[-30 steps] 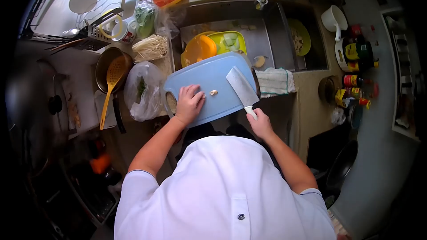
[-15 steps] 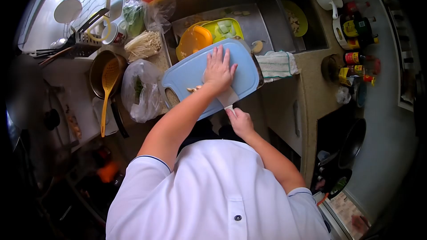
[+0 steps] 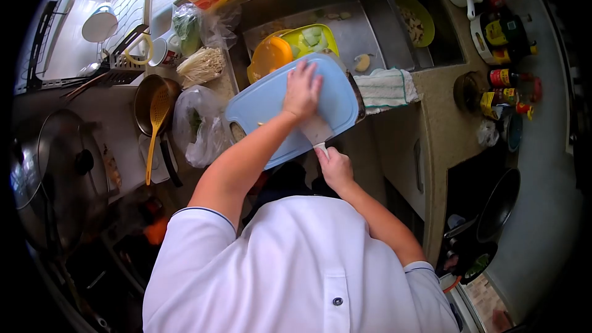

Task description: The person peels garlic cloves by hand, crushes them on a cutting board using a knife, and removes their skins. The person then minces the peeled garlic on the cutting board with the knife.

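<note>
A blue cutting board [image 3: 259, 105] lies at the front edge of the sink. My right hand [image 3: 336, 169] grips the white handle of a cleaver [image 3: 317, 131], whose broad blade lies nearly flat on the board. Over the far part of the blade is my left hand [image 3: 302, 89], fingers stretched out and a little blurred. Whatever is beneath that palm is hidden. A small pale food piece [image 3: 260, 124] shows beside my left forearm.
Behind the board, an orange bowl [image 3: 274, 55] and a yellow-green container [image 3: 330, 36] with pale green chunks stand in the sink [image 3: 364, 18]. Enoki mushrooms [image 3: 202, 65], a plastic bag [image 3: 198, 139] and a pan [image 3: 145, 102] with a skimmer are left. A striped cloth [image 3: 386, 90] hangs right.
The view has shifted slightly. My left hand's fingers have drawn closer together over the blade. Fewer pale pieces show beside my left forearm, and more of the blade is visible.
</note>
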`<action>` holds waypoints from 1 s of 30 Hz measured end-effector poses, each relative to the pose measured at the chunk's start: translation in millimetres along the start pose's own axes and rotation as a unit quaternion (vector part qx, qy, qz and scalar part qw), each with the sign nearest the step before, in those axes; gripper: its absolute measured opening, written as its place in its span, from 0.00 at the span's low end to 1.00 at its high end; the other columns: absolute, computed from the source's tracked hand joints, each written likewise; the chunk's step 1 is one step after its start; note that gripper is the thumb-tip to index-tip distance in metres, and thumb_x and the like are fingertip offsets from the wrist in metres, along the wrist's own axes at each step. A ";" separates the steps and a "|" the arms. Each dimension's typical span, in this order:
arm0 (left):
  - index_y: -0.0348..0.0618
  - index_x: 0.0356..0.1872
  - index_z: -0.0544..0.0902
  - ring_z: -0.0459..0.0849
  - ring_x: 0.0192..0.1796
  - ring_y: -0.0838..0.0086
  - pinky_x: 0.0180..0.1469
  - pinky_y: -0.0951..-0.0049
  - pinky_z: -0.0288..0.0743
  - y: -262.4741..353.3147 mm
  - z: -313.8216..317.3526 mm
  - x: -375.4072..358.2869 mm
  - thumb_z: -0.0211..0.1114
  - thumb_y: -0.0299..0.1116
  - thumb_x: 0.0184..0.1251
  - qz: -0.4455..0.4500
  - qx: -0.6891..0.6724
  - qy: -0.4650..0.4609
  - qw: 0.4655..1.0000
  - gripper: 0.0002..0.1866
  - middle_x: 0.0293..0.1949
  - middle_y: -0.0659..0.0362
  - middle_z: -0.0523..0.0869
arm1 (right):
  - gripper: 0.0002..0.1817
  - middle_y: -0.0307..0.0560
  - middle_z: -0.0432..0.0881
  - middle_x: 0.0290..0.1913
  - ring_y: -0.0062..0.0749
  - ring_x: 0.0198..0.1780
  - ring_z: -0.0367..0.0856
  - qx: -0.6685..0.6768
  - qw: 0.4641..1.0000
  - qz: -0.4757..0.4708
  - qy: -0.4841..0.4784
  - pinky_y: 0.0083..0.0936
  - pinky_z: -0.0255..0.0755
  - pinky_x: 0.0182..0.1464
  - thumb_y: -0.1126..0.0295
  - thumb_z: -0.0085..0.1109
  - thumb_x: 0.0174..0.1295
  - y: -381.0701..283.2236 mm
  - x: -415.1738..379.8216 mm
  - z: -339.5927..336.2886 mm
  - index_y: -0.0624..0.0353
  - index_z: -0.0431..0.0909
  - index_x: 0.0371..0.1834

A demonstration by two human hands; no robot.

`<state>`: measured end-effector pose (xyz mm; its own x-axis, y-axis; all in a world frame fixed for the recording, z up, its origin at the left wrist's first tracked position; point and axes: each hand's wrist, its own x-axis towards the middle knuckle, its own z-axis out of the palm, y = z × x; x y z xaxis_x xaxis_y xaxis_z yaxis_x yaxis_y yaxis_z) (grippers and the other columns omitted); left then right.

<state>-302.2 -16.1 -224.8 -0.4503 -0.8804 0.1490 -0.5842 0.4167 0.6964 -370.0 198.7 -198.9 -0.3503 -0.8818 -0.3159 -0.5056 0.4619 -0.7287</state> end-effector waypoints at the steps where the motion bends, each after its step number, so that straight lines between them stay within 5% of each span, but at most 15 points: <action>1: 0.38 0.63 0.79 0.72 0.72 0.48 0.77 0.52 0.58 -1.0 -14.6 5.9 0.58 0.42 0.78 -0.033 -0.062 0.051 0.996 0.22 0.67 0.41 0.76 | 0.24 0.66 0.82 0.27 0.68 0.32 0.82 -0.004 0.999 -0.001 0.032 0.58 0.73 0.32 0.50 0.60 0.73 2.2 -0.4 -1.1 0.61 0.76 0.28; 5: 0.38 0.48 0.87 0.80 0.62 0.51 0.67 0.54 0.70 -25.5 -94.5 -12.6 0.65 0.38 0.74 -0.144 -0.153 0.101 0.973 0.14 0.51 0.45 0.85 | 0.23 0.62 0.82 0.26 0.66 0.30 0.82 -0.022 0.997 -0.015 0.077 0.57 0.73 0.31 0.51 0.60 0.73 16.4 0.2 -12.0 0.60 0.74 0.29; 8: 0.40 0.41 0.88 0.83 0.52 0.54 0.60 0.54 0.73 -31.0 -122.1 -54.2 0.71 0.34 0.66 -0.116 -0.063 -0.031 0.991 0.10 0.44 0.50 0.86 | 0.21 0.60 0.82 0.27 0.64 0.30 0.82 -0.034 0.997 -0.034 0.058 0.55 0.73 0.32 0.53 0.61 0.73 15.6 -2.1 -13.6 0.59 0.74 0.30; 11: 0.42 0.39 0.89 0.82 0.44 0.55 0.52 0.57 0.74 -16.0 -126.5 -78.2 0.74 0.28 0.57 0.094 0.102 -0.086 0.987 0.09 0.37 0.55 0.85 | 0.18 0.58 0.82 0.29 0.60 0.32 0.82 -0.040 0.994 -0.083 0.056 0.54 0.74 0.32 0.55 0.61 0.72 19.9 -3.6 -8.9 0.58 0.74 0.32; 16: 0.45 0.38 0.89 0.82 0.43 0.58 0.50 0.58 0.73 -23.0 -97.8 -83.3 0.74 0.29 0.56 0.087 0.105 -0.089 0.987 0.08 0.37 0.57 0.85 | 0.15 0.55 0.82 0.32 0.58 0.34 0.82 -0.108 0.983 -0.128 0.080 0.52 0.76 0.34 0.58 0.61 0.71 28.9 3.6 -18.4 0.57 0.74 0.34; 19: 0.46 0.37 0.89 0.82 0.43 0.59 0.50 0.59 0.73 -12.4 -70.8 -72.4 0.74 0.29 0.57 0.111 0.085 -0.045 0.989 0.07 0.37 0.58 0.86 | 0.15 0.55 0.81 0.31 0.59 0.33 0.81 -0.117 0.975 -0.089 0.164 0.52 0.76 0.34 0.57 0.61 0.71 38.5 12.1 -26.8 0.57 0.74 0.34; 24: 0.46 0.43 0.89 0.83 0.48 0.57 0.51 0.60 0.75 1.5 -54.8 -62.1 0.75 0.31 0.60 0.120 0.044 -0.066 0.990 0.10 0.43 0.55 0.86 | 0.19 0.62 0.82 0.29 0.65 0.33 0.82 -0.017 0.991 -0.021 0.129 0.54 0.74 0.33 0.55 0.58 0.74 29.6 6.2 -37.8 0.60 0.74 0.32; 26: 0.45 0.48 0.88 0.84 0.52 0.55 0.57 0.59 0.75 6.7 -58.2 -65.9 0.74 0.32 0.63 -0.063 -0.063 0.010 0.996 0.13 0.50 0.52 0.85 | 0.25 0.65 0.80 0.25 0.68 0.32 0.80 0.061 0.994 0.008 0.090 0.53 0.71 0.31 0.51 0.58 0.75 15.6 -0.1 -36.4 0.62 0.73 0.27; 30: 0.43 0.59 0.83 0.79 0.62 0.50 0.68 0.54 0.69 7.6 -49.5 -32.4 0.72 0.36 0.67 -0.008 0.034 0.136 0.990 0.21 0.61 0.46 0.80 | 0.27 0.66 0.80 0.26 0.68 0.33 0.80 0.081 0.996 0.031 0.019 0.54 0.71 0.32 0.49 0.60 0.73 7.0 -0.3 -20.5 0.64 0.73 0.26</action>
<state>-258.6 4.4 -189.6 -0.2467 -0.9117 0.3285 -0.6389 0.4079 0.6523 -389.5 204.2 -191.4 -0.4082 -0.8462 -0.3424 -0.3484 0.4911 -0.7984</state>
